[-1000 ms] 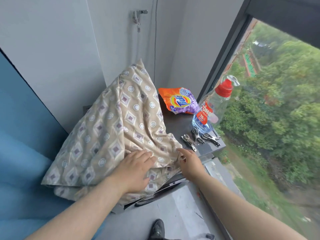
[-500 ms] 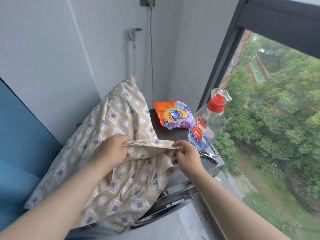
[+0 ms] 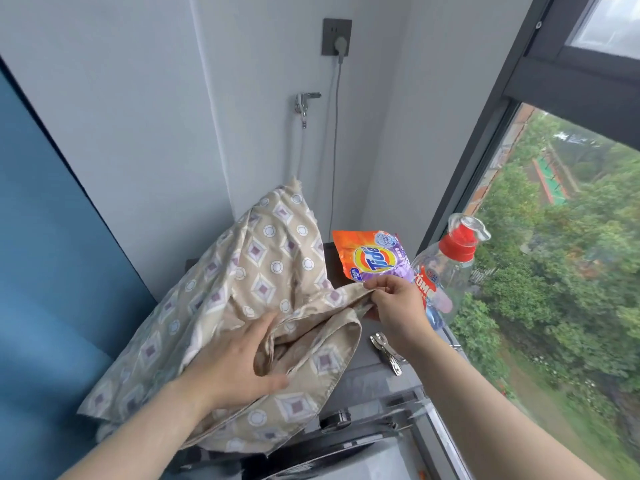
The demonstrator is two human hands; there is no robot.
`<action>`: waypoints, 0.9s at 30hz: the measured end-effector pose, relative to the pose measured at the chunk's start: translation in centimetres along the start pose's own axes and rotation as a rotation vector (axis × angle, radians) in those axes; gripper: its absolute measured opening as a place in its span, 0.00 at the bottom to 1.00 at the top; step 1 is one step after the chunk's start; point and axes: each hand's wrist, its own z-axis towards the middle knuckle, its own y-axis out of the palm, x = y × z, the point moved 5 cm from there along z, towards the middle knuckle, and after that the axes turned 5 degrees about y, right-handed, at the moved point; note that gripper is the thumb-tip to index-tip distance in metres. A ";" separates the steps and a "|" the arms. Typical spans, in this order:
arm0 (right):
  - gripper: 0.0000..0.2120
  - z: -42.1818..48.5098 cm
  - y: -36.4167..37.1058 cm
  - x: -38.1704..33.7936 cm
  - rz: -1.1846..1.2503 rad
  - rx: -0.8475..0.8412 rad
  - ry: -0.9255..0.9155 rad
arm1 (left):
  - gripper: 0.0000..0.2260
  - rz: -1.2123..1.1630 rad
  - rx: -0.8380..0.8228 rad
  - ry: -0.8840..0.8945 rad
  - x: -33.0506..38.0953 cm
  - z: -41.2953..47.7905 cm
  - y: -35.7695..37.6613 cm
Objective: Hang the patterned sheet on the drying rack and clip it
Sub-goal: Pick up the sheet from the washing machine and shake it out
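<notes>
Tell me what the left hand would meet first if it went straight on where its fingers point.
The sheet: the left hand points up and right into its raised fold, which it touches. Past that, probably the right hand pinching the hem; depth is unclear.

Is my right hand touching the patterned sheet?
Touching. The head view shows the right hand pinching an edge of the patterned sheet between thumb and fingertips.

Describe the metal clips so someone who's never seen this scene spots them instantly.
Start at the big window on the right, drop to the dark machine top beside it. The metal clips lie near its front edge, just below the right hand and the red-capped bottle. They alone are small, shiny silver.
</notes>
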 end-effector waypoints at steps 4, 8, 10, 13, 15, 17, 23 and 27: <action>0.18 0.1 -0.6 1.1 -0.061 0.004 0.009 | 0.36 0.061 0.025 -0.003 -0.1 -0.8 0.0; 0.13 -0.5 -0.7 1.6 -0.275 -0.019 -0.070 | 0.12 -0.224 0.183 -0.156 -2.0 0.1 -0.9; 0.13 -2.4 -0.1 1.3 -0.525 -0.085 -0.295 | 0.07 -0.300 0.291 -0.173 -1.8 0.2 -1.8; 0.42 -5.2 2.0 2.5 -0.777 -0.275 -0.425 | 0.16 -0.369 0.440 -0.189 -1.3 0.2 -3.1; 0.52 -6.3 3.5 4.0 -0.869 -0.287 -0.413 | 0.18 -0.413 0.528 -0.177 -1.4 0.1 -4.1; 0.54 -6.7 4.5 5.1 -0.839 -0.208 -0.395 | 0.19 -0.453 0.603 -0.161 -1.3 -0.1 -5.2; 0.56 -8.7 5.6 4.0 -0.652 -0.063 -0.474 | 0.15 -0.447 0.852 -0.107 -0.2 -0.4 -10.6; 0.55 -9.5 8.4 3.1 -0.663 -0.116 -0.467 | 0.10 -0.492 0.879 -0.007 1.8 0.6 -14.5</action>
